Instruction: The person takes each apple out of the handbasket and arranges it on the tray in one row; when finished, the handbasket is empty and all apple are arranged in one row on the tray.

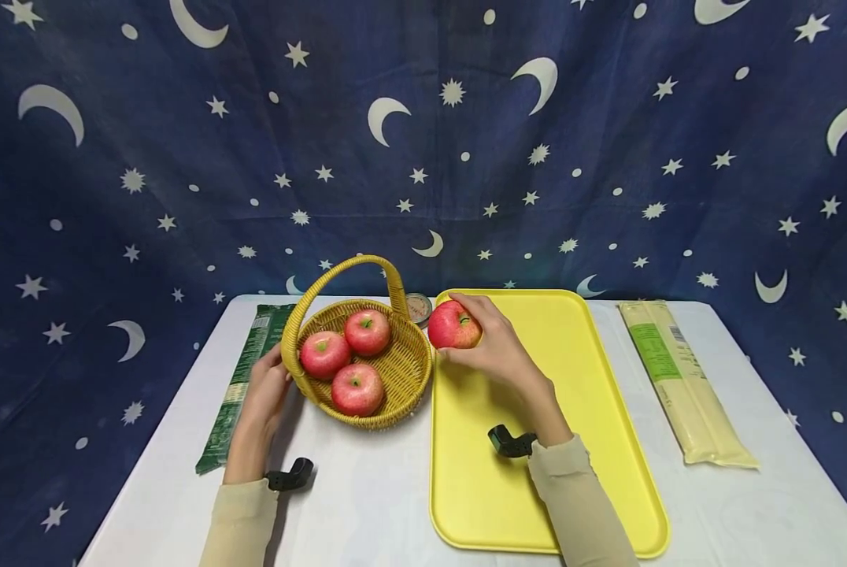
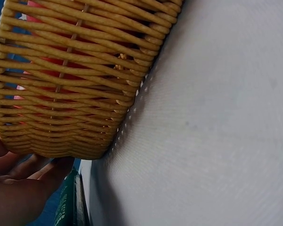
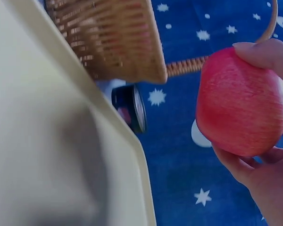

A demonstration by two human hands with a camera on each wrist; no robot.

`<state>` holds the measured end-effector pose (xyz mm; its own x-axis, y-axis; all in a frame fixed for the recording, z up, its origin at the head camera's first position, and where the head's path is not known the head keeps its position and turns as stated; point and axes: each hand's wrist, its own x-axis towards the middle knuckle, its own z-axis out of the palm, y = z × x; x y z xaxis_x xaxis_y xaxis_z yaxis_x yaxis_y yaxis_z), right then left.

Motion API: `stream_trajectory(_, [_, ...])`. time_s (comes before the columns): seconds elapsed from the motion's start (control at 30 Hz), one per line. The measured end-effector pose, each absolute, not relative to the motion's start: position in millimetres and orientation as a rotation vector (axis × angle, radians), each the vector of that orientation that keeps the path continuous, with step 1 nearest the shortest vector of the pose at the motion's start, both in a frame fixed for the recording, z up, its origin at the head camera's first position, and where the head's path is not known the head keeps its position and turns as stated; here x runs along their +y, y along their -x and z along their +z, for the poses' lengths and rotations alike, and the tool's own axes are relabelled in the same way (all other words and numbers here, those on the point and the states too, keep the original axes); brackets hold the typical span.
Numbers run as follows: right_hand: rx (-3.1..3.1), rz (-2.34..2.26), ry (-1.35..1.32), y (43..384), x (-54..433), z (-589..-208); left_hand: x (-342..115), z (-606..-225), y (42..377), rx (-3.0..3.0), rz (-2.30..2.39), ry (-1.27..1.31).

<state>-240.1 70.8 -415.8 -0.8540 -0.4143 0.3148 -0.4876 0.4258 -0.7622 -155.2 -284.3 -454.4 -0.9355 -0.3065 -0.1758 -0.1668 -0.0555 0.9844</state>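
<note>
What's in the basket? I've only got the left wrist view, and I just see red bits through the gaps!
Observer: Three apples sit inside the basket; the head view shows them from above.
Operator: Cool! Is anyone holding another one?
Observer: Yes, the right hand holds a fourth apple.
Operator: And what's next to the basket on the right?
Observer: In the head view, a yellow tray lies just right of it.

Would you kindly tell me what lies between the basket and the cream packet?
In the head view, the tray, with the right hand above it holding an apple.
</note>
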Motion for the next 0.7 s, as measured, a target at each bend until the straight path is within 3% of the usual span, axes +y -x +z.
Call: stream_trajectory(0.7, [-2.805,1.326,-0.618,266,102,-445,-284,-456,154,-2.128,-2.117,-0.487])
